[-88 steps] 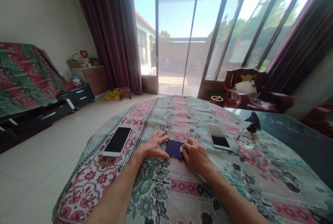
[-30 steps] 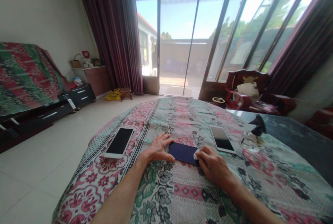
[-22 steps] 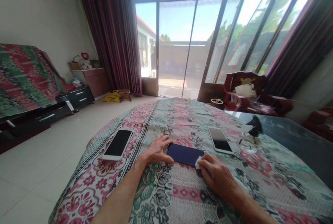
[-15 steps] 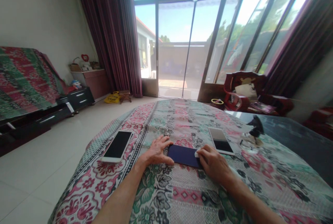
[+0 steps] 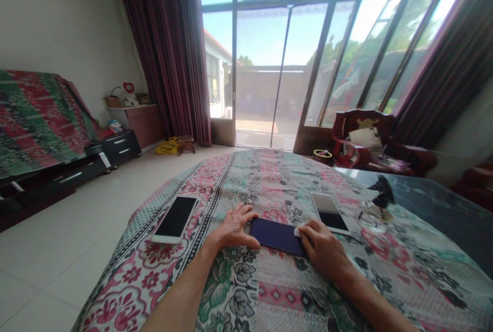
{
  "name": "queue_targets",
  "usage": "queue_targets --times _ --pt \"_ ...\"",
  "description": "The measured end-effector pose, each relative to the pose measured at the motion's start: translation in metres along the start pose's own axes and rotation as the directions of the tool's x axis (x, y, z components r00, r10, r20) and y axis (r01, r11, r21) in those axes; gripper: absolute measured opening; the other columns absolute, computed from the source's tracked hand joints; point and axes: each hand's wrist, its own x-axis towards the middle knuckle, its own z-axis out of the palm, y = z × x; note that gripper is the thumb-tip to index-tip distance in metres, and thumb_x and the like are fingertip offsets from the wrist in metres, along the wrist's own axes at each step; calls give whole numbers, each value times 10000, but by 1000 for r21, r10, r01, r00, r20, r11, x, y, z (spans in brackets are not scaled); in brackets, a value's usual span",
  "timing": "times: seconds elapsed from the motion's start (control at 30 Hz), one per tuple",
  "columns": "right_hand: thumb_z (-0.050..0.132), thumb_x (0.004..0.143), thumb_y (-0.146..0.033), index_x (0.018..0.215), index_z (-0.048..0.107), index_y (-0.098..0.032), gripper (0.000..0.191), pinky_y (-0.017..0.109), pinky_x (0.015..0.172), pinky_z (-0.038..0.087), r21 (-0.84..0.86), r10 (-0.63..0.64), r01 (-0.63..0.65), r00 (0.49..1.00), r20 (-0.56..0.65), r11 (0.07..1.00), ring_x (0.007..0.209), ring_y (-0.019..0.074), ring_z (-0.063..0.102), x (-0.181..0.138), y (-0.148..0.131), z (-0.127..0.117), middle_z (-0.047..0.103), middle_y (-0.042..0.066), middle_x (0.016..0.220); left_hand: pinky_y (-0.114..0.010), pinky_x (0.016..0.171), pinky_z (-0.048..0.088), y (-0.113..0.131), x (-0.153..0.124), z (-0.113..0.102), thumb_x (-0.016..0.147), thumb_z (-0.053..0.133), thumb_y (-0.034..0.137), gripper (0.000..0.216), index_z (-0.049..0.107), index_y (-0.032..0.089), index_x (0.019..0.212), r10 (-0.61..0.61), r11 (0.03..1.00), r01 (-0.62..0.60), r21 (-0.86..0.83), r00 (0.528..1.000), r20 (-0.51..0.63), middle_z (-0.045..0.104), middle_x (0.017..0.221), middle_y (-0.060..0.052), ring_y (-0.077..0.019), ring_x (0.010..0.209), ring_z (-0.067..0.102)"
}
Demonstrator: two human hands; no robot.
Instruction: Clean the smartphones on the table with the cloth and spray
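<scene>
A flat dark blue phone [image 5: 275, 234], its plain side up, lies on the patterned tablecloth. My left hand [image 5: 236, 226] brackets its left end, thumb at the near edge and forefinger at the far edge, the other fingers spread on the cloth. Over the right end, my right hand [image 5: 321, 244] pinches a small white wad [image 5: 297, 231], perhaps tissue or cloth, against the surface. That hand hides the phone's right end. A white phone with a black screen [image 5: 176, 219] rests to the left, and another white phone [image 5: 330, 213] lies beyond my right hand.
A clear spray bottle with a black nozzle [image 5: 375, 214] stands at the right on the tablecloth [image 5: 269, 172]. Past it is a dark glossy tabletop [image 5: 419, 193]. A red wooden armchair [image 5: 358, 136] and glass doors [image 5: 265, 85] are behind the table.
The right hand and white wad have slid slightly right along the phone. The left hand keeps its place at the left end. The whole view has shifted slightly.
</scene>
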Motion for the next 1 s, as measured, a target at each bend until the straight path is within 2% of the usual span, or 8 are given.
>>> queue_targets --times 0.3,0.47,0.73,0.83,1.0 --pt "411 932 -229 925 631 -221 221 313 776 507 45 -81 80 996 27 996 866 185 601 -37 -17 -16 597 61 911 -532 1141 174 -3 1 3 543 795 588 881 498 302 1322 0 1000 0 -4 1000 -11 338 1506 -75 -360 1416 188" --pt "412 920 -217 904 646 -204 234 312 764 503 32 -47 45 998 47 998 840 187 605 -23 -14 -16 600 67 892 -506 1146 190 -1 1 3 536 807 572 877 517 276 1308 1 1000 -1 6 1000 -17 362 1491 -83 -356 1414 199" --pt "404 919 -249 888 660 -195 264 309 778 485 6 86 -86 996 13 996 829 185 610 13 2 3 603 65 910 -505 1151 179 -2 1 3 547 789 603 866 518 286 1305 -1 1000 0 -7 1000 -24 357 1496 -76 -349 1414 203" --pt "412 913 -262 879 667 -196 266 305 776 484 2 101 -101 995 -22 995 832 187 610 15 4 7 604 65 903 -507 1152 169 -1 1 3 546 792 599 867 519 281 1305 -1 1000 1 -10 1000 -22 355 1496 -80 -349 1416 197" --pt "417 910 -257 874 665 -206 255 302 752 497 21 53 -52 997 -47 998 810 183 611 7 -1 2 606 60 881 -497 1148 192 -3 1 5 530 798 596 887 519 273 1307 -3 1000 3 -8 999 -41 368 1488 -83 -349 1412 209"
